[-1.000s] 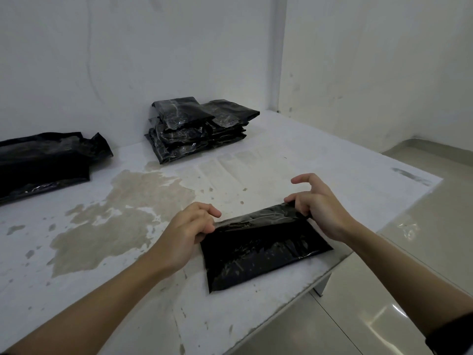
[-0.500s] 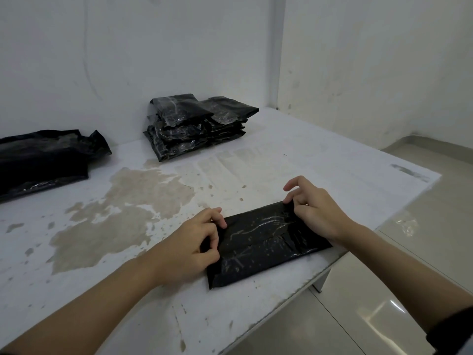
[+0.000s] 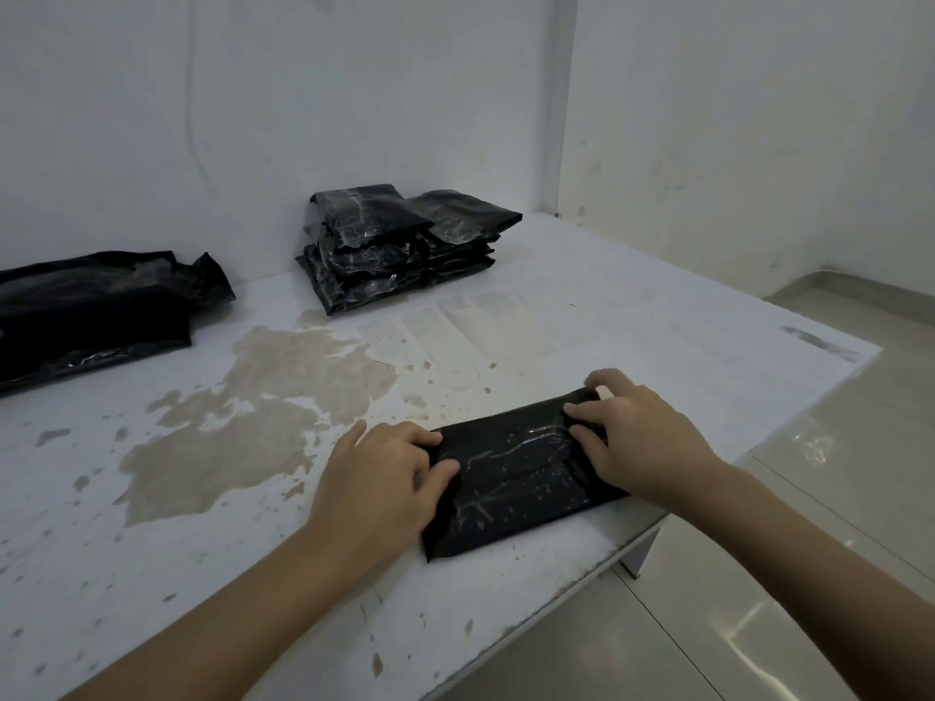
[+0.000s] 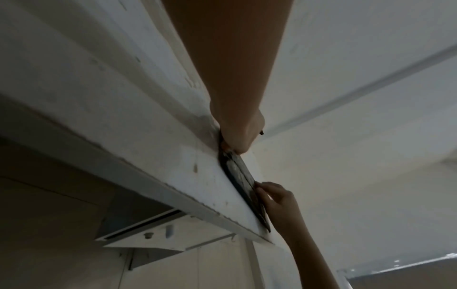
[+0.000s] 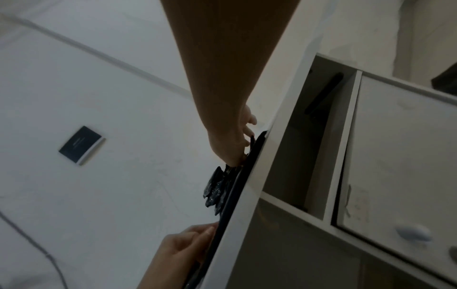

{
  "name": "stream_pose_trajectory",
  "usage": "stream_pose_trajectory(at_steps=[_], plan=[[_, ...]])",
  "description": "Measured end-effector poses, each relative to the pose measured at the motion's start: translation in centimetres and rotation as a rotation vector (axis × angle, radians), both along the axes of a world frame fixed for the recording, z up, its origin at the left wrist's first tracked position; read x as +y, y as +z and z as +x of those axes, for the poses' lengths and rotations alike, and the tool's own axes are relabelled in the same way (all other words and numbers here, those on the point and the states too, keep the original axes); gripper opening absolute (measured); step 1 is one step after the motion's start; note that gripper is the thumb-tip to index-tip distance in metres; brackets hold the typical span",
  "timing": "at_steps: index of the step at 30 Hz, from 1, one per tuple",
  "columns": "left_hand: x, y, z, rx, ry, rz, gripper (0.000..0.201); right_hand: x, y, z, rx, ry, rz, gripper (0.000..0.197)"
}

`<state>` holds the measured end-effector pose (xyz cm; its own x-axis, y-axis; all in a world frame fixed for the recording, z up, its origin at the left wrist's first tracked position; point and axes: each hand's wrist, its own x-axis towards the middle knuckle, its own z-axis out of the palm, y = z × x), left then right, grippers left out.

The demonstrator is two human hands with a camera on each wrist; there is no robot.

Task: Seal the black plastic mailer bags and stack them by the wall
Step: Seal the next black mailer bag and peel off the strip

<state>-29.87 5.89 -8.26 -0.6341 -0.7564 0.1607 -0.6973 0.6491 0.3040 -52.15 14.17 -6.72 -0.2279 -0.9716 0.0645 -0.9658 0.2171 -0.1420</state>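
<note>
While mailer bag [image 3: 516, 478] lies flat at counter [image 3: 632, 316] near edge, we press flap: left hand [image 3: 384, 478] grip spread on left end, right hand [image 3: 637, 437] grip spread on right; risks: uneven pressure wrinkles seal, bag slides off edge, never joins stack [image 3: 399, 245] by wall

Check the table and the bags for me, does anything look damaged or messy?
The table has a large brownish patch where its white surface looks worn off or stained. The stack of mailers by the wall sits unevenly, its bags skewed.
</note>
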Motion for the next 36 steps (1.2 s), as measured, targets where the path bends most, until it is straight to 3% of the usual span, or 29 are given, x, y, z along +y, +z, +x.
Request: stream_pose_trajectory(at_steps=[3, 5, 8, 11, 13, 17, 19, 22, 25, 30, 36], plan=[[0.7, 0.1, -0.5, -0.049, -0.005, -0.061, 0.022, -0.2, -0.9, 0.2, -0.101, 0.034, 0.101, 0.047], [0.2, -0.6, 0.2, -0.164, -0.091, 0.019, 0.070, 0.0, -1.6, -0.1, -0.168, 0.080, 0.141, 0.054], [0.1, -0.8, 0.8, -0.359, -0.081, 0.134, 0.097, 0.6, -1.8, -1.0, -0.224, 0.082, 0.144, 0.050], [0.9, 0.1, 0.0, -0.536, 0.022, 0.177, 0.071, 0.6, -1.4, -1.5, -0.172, 0.064, 0.205, 0.051], [1.3, 1.6, -1.0, -0.558, 0.099, 0.195, 0.061, 0.3, -1.0, -1.2, -0.093, 0.026, 0.267, 0.052], [1.7, 2.3, -3.3, -0.471, -0.247, 0.082, 0.088, -0.4, 0.0, 0.8, 0.163, 0.012, 0.258, 0.067], [1.7, 2.0, -4.3, -0.443, -0.319, 0.167, 0.087, -0.7, 0.4, 1.5, 0.189, 0.117, 0.201, 0.075], [2.0, 1.7, -5.1, -0.223, -0.242, 0.322, 0.073, -1.3, 0.2, 1.5, -0.037, 0.143, 0.168, 0.056], [2.9, 1.0, -5.7, 0.020, -0.093, 0.296, 0.047, -1.2, -0.7, 1.5, -0.252, 0.096, 0.049, 0.039], [3.5, -1.3, -5.5, -0.215, -0.083, 0.113, 0.050, -0.4, -2.5, 1.2, -0.098, 0.066, 0.179, 0.054], [3.5, -1.8, -5.2, -0.163, 0.014, 0.145, 0.062, -0.5, -2.7, 0.6, -0.113, 0.006, 0.186, 0.060]])
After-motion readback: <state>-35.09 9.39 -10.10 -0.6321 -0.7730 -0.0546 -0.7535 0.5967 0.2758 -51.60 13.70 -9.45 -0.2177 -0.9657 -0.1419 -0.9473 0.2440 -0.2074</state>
